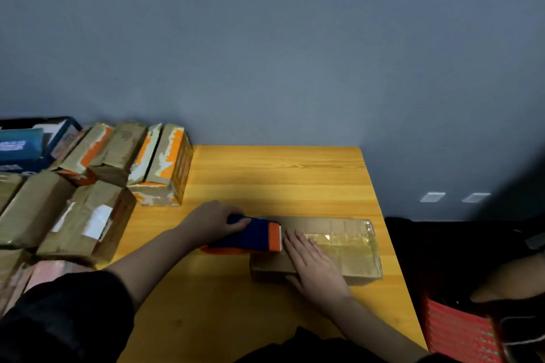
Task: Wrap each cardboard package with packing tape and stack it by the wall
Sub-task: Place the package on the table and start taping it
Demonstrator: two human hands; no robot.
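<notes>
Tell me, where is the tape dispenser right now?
The blue and orange tape dispenser is at the middle of the table, gripped by the left hand against the cardboard package's left end, beside the right hand.

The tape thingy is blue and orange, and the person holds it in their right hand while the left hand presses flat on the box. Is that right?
Not quite: the hands are swapped. In the head view, the left hand grips the blue and orange tape dispenser, and the right hand presses flat on the cardboard box. The colours are right.
</notes>
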